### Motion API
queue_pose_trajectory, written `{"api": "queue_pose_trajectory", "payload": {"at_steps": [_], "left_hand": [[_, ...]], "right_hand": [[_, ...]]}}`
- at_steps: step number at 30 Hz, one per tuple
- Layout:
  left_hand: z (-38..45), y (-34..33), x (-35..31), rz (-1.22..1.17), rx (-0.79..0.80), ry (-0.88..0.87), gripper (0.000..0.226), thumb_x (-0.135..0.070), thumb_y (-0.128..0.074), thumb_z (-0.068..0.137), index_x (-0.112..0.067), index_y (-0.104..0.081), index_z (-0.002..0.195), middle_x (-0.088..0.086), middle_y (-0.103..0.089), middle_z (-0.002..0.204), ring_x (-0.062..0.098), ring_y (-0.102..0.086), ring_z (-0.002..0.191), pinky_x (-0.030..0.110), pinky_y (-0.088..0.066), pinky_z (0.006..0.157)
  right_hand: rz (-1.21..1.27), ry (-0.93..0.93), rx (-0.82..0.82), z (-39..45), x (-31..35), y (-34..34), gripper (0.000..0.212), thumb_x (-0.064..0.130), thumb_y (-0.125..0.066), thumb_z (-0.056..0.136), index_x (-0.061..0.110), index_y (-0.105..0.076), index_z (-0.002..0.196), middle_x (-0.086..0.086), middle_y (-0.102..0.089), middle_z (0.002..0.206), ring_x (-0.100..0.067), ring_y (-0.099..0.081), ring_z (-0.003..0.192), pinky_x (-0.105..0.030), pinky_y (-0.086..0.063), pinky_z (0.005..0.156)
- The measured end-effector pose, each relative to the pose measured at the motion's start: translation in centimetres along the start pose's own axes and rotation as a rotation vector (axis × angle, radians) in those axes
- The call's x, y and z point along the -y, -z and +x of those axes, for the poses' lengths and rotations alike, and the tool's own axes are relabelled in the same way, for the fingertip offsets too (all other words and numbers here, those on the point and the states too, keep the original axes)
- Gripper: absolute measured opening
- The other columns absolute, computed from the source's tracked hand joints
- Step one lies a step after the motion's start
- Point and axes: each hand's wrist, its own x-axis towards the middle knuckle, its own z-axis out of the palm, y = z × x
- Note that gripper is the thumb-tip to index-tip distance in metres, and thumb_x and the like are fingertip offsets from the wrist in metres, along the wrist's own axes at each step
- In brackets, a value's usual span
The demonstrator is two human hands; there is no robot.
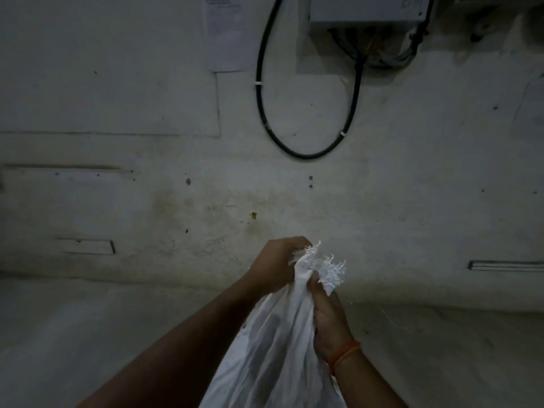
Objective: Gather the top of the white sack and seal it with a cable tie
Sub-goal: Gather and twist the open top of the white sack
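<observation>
The white sack (276,348), woven and creased, rose from the bottom edge between both forearms, its frayed top (323,266) bunched into a neck. The left hand (273,266) and right hand (329,322) had fingers (313,282) clenched around that neck, before a stained plaster wall (147,201).

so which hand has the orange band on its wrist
The right hand, gripping the gathered neck of the white sack from the right. An orange band circles its wrist; the left hand, clutching the frayed top, has a bare wrist.
</observation>
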Motion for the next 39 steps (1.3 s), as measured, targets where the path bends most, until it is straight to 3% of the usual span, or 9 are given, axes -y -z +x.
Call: {"api": "queue_pose_trajectory", "payload": {"at_steps": [3,8,13,16,18,21,23,27,39], "left_hand": [[0.1,-1.1,-0.4,0.025,-0.087,0.028,0.006,-0.027,-0.073,0.086,-0.025,-0.073,0.091,-0.01,-0.076,0.089,0.001,-0.07,0.08,0.024,-0.057,0.075],[-0.7,-1.0,-0.5,0.015,-0.306,0.13,0.033,-0.033,-0.081,0.081,-0.026,-0.066,0.109,-0.016,-0.065,0.103,-0.003,-0.059,0.09,0.01,-0.045,0.078],[-4.8,-1.5,1.0,-0.103,-0.771,0.707,0.024,-0.042,-0.073,0.085,-0.027,-0.06,0.099,-0.003,-0.064,0.105,0.019,-0.062,0.095,0.038,-0.057,0.083],[-7.9,-2.5,2.1,-0.553,-0.502,0.814,0.026,-0.045,-0.075,0.085,-0.019,-0.071,0.091,0.002,-0.074,0.09,0.024,-0.07,0.089,0.037,-0.057,0.077],[-8.9,-2.5,1.7,-0.707,-0.165,0.701,0.034,-0.05,-0.071,0.084,-0.022,-0.074,0.105,-0.003,-0.078,0.103,0.016,-0.072,0.1,0.031,-0.057,0.089],[-7.8,-2.3,0.6,-0.733,0.028,0.606,0.036,-0.043,-0.065,0.096,-0.022,-0.071,0.124,-0.001,-0.074,0.124,0.01,-0.069,0.115,0.031,-0.052,0.103],[-6.7,-2.1,-0.3,-0.731,0.012,0.557,0.025,-0.029,-0.062,0.1,-0.012,-0.076,0.112,0.015,-0.075,0.115,0.021,-0.072,0.106,0.037,-0.055,0.096],[-5.2,-2.2,-1.6,-0.693,-0.158,0.566,0.016,-0.014,-0.064,0.098,-0.013,-0.08,0.098,0.009,-0.08,0.096,0.022,-0.074,0.087,0.036,-0.06,0.082],[-5.7,-1.3,-2.9,-0.832,-0.089,0.367,0.036,-0.007,-0.059,0.099,-0.014,-0.059,0.134,0.008,-0.069,0.129,0.024,-0.067,0.119,0.037,-0.056,0.099]], "right_hand": [[-0.076,0.046,0.048,0.1,0.4,0.2,0.071,0.048,-0.082,0.073,0.018,-0.059,0.133,-0.012,-0.068,0.129,-0.033,-0.064,0.12,-0.059,-0.044,0.107],[-0.137,0.047,0.025,0.1,1.5,0.7,0.046,0.032,-0.075,0.08,0.012,-0.069,0.121,-0.012,-0.074,0.117,-0.031,-0.07,0.109,-0.054,-0.05,0.102],[0.108,-0.157,-0.087,-0.1,1.1,1.0,0.084,0.041,-0.087,0.072,0.002,-0.052,0.137,-0.028,-0.063,0.129,-0.042,-0.065,0.116,-0.061,-0.048,0.101],[0.2,-0.219,0.063,-0.4,1.3,1.0,0.064,0.035,-0.075,0.085,-0.006,-0.058,0.13,-0.036,-0.058,0.131,-0.05,-0.056,0.124,-0.063,-0.041,0.107],[0.249,-0.26,0.124,-0.6,1.3,0.8,0.06,0.034,-0.069,0.089,-0.005,-0.056,0.133,-0.036,-0.054,0.136,-0.05,-0.05,0.129,-0.063,-0.037,0.11],[0.251,-0.249,0.11,-0.3,1.5,0.4,0.064,0.032,-0.073,0.085,-0.003,-0.056,0.135,-0.034,-0.053,0.138,-0.049,-0.05,0.13,-0.061,-0.038,0.111],[0.193,-0.241,0.102,0.1,1.5,0.5,0.06,0.032,-0.074,0.082,-0.003,-0.061,0.13,-0.033,-0.06,0.131,-0.046,-0.059,0.12,-0.057,-0.045,0.107],[0.104,-0.155,0.099,0.5,1.4,0.5,0.049,0.032,-0.069,0.083,0.004,-0.068,0.123,-0.028,-0.067,0.122,-0.044,-0.065,0.111,-0.056,-0.047,0.104],[-0.003,-0.04,0.052,1.3,2.0,-1.3,0.023,0.021,-0.062,0.095,0.01,-0.072,0.113,-0.027,-0.071,0.113,-0.044,-0.068,0.105,-0.059,-0.051,0.098]]}}
